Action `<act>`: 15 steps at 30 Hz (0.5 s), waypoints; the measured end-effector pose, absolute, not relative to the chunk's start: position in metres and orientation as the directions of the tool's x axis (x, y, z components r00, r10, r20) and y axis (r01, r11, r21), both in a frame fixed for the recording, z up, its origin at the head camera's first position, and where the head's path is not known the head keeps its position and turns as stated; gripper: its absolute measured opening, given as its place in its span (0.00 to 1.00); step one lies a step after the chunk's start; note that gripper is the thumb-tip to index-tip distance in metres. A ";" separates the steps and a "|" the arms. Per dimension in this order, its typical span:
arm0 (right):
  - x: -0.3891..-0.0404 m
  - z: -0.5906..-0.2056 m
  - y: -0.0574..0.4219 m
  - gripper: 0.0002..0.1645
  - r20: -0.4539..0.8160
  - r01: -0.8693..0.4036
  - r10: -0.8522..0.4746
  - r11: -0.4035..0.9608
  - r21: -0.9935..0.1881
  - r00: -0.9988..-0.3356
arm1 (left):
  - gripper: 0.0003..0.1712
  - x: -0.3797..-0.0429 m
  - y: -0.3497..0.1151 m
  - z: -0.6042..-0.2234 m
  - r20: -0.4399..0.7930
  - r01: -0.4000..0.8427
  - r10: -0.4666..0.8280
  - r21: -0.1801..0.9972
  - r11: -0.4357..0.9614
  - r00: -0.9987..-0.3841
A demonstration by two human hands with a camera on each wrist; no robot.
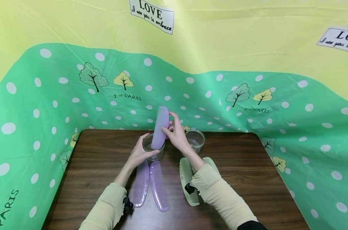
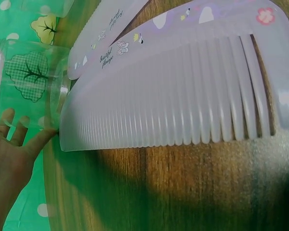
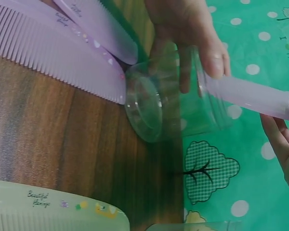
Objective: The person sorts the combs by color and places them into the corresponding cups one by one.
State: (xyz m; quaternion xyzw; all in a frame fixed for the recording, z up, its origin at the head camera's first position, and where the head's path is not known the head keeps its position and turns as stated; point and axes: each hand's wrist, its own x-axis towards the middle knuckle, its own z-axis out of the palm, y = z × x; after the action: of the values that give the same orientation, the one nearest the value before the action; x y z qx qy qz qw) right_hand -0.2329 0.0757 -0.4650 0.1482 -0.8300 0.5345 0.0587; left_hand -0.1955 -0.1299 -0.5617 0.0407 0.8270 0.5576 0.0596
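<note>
My left hand (image 1: 139, 152) grips a clear jar (image 3: 166, 108), its thumb on the near side and its fingers round the far side. A purple comb (image 1: 161, 127) stands nearly upright, its lower end at the jar's mouth, while my right hand (image 1: 177, 134) pinches its upper part between thumb and fingers. Two more purple combs, a left one (image 1: 141, 185) and a right one (image 1: 159, 188), lie on the table just in front of this jar. In the left wrist view, the nearer comb (image 2: 149, 96) fills much of the picture.
A second clear jar (image 1: 195, 140) stands to the right, behind my right wrist. Two green combs, one on the left (image 1: 186, 175) and one on the right (image 1: 210, 162), lie partly under my right forearm. A patterned cloth (image 1: 214, 99) rises behind the brown table (image 1: 105, 159).
</note>
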 end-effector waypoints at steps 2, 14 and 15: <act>-0.233 -0.468 0.075 0.45 0.265 -0.320 -0.186 0.403 -0.857 -0.946 | 0.61 -0.196 -0.130 -0.563 -0.054 0.002 0.136 0.925 0.381 -0.989; -0.235 -0.482 0.073 0.44 0.317 -0.369 -0.190 0.495 -0.787 -0.929 | 0.59 -0.196 -0.130 -0.563 -0.042 0.009 0.124 0.922 0.387 -0.991; -0.235 -0.484 0.073 0.44 0.314 -0.368 -0.192 0.491 -0.789 -0.930 | 0.60 -0.195 -0.130 -0.563 -0.044 0.008 0.125 0.921 0.389 -0.991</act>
State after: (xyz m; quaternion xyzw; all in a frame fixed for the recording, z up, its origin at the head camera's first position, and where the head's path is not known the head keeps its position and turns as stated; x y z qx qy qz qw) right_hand -0.2352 0.0732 -0.4835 0.1632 -0.8585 0.4774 0.0923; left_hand -0.1955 -0.1302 -0.5633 0.0401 0.8316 0.5514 0.0528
